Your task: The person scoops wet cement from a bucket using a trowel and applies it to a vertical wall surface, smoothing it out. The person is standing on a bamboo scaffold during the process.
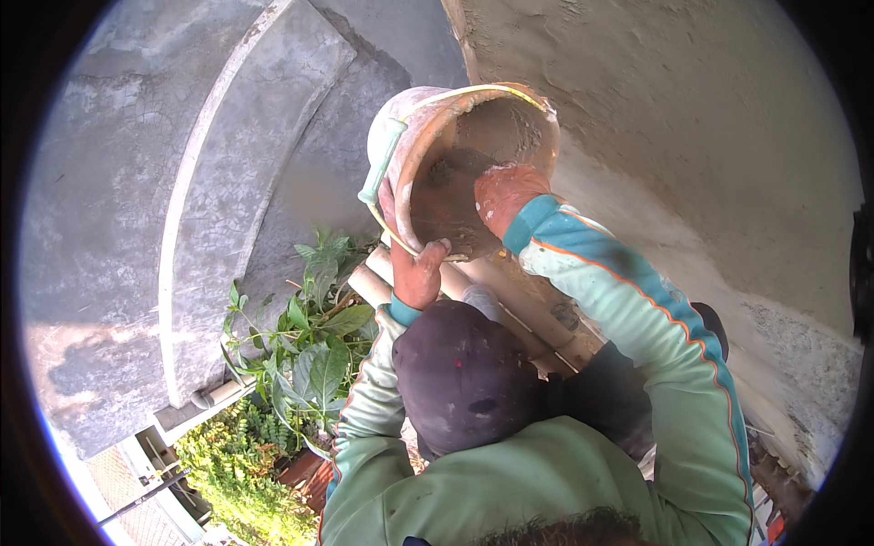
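A mortar-smeared bucket [386, 136], pale outside and brownish within, lies tilted with its mouth facing me. Its thin yellow handle carries a pale green grip [382, 162]. My left hand [414, 264] is closed on the lower left of the rim, thumb over the edge and fingers along the outer wall. Reaching into the mouth, my right hand [510, 196] is closed and spotted with pale mortar. Ahead of its knuckles is a dark, blurred shape [460, 164] whose kind I cannot make out. Wet mortar [510, 127] coats the bucket's inside.
Beneath the bucket run pale pipes [496, 282]. Leafy plants [314, 364] grow at left, beside a grey concrete surface [109, 209] with a pale raised strip. A plastered wall [710, 118] rises at right. Close below my hands is a dark rounded fabric form [464, 378].
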### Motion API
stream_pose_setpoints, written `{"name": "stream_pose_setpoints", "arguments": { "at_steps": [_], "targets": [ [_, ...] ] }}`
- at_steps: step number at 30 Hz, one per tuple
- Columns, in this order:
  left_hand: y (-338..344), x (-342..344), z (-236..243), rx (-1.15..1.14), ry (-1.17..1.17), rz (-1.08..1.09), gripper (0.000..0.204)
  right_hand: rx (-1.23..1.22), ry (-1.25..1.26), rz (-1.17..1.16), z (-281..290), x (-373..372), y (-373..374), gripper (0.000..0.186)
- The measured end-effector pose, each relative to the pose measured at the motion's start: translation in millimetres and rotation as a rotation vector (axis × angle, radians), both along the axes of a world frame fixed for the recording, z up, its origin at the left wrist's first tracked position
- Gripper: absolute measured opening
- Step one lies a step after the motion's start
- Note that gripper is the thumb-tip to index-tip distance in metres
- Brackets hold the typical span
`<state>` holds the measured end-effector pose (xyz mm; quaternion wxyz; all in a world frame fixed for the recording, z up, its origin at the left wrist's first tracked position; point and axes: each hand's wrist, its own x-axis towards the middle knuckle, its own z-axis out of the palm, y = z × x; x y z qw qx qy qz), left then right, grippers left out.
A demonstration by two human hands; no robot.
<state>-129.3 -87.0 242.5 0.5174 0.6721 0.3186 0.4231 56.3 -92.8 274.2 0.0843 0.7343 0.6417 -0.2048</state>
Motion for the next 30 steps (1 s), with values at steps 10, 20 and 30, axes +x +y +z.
{"name": "stream_pose_setpoints", "arguments": {
  "at_steps": [10,20,30],
  "targets": [
    [3,-15,-59,-0.714,-0.342,0.185,0.037,-0.264,0.711,-0.177,6,31,-23,0.050],
    [-35,-145,-50,-0.670,-0.575,0.645,0.045,-0.247,0.852,0.230,142,59,-29,0.036],
    [-66,-190,-58,-0.801,-0.560,0.751,0.066,0.733,0.797,-0.420,144,190,-33,0.024]
  ]
}}
